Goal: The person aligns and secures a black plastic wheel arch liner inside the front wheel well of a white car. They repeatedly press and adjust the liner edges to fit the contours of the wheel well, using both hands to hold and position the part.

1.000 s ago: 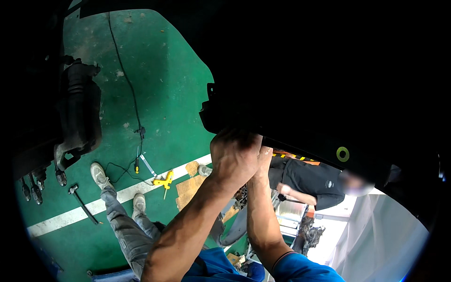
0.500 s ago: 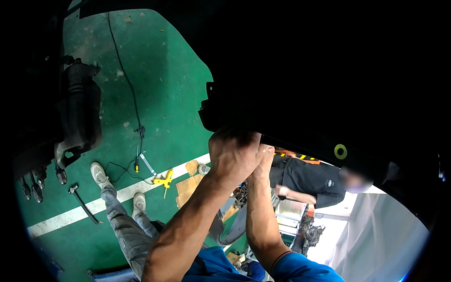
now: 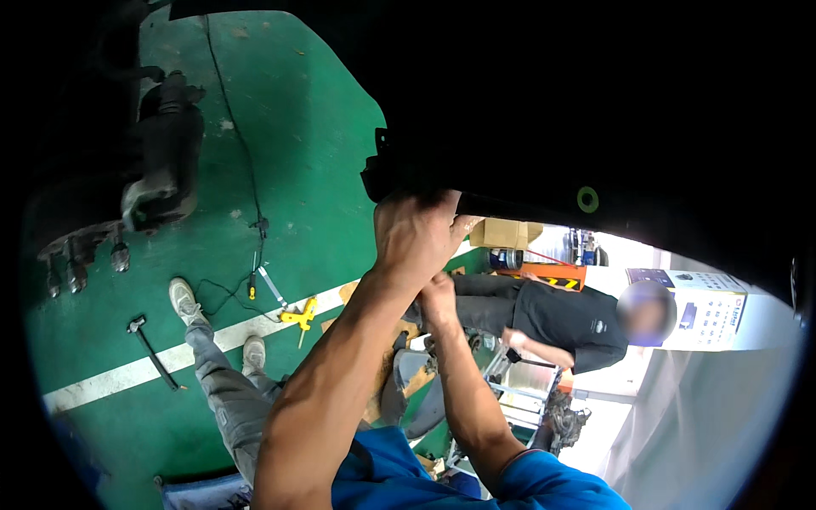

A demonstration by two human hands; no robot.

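Observation:
A large dark panel (image 3: 527, 144) fills the upper right, its lower edge running above my hands. My left hand (image 3: 416, 234) is raised to that edge, closed against it. The fingertips are lost in shadow, and the thumb points right along the edge. Just below it, near the left wrist, my right hand (image 3: 439, 302) has its fingers curled in. Whatever the right hand holds, if anything, cannot be made out. A pale yellow-green ring (image 3: 587, 200) shows on the panel to the right.
A dark bulky part (image 3: 170, 153) hangs at the left. On the green floor lie a hammer (image 3: 153, 353), a yellow-handled tool (image 3: 300, 314), a screwdriver (image 3: 252, 285) and a cable (image 3: 229, 119). A person (image 3: 565, 316) in dark clothes stands at the right, near a metal cart (image 3: 510, 399).
My right hand has come down from beside the left hand to below its wrist. The left hand stays at the panel edge. The view has shifted, showing more of the background at right.

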